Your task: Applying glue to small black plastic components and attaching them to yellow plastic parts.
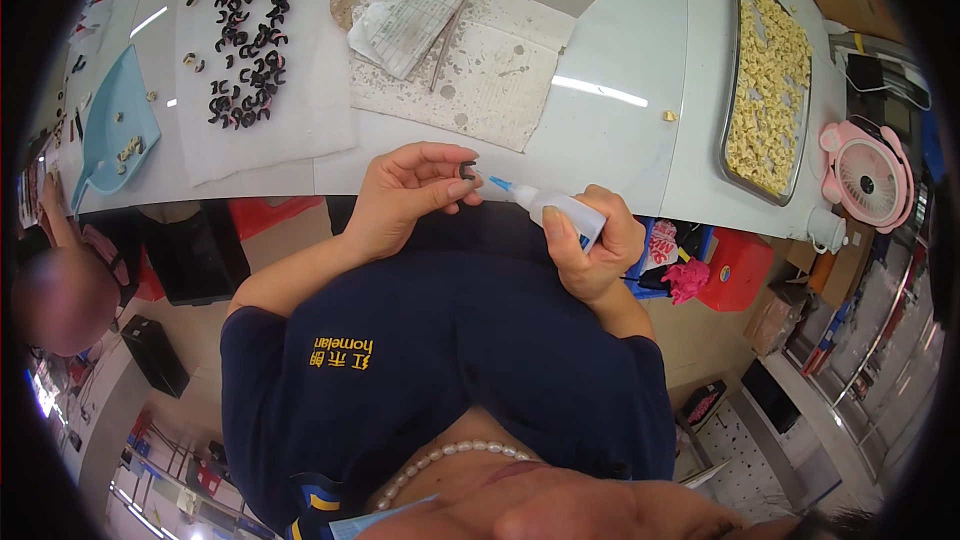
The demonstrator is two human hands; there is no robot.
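My left hand pinches a small dark curved piece between thumb and fingertips, just in front of the white table's edge. My right hand grips a small white glue bottle whose blue nozzle tip points at the dark piece and almost touches it. Both hands hover above my dark blue shirt, below the table edge.
On the white table lie a white cloth with several dark curved pieces, stained cardboard with folded paper, a metal tray of cream-coloured bits, a light blue dustpan and a pink fan. Another person sits at far left.
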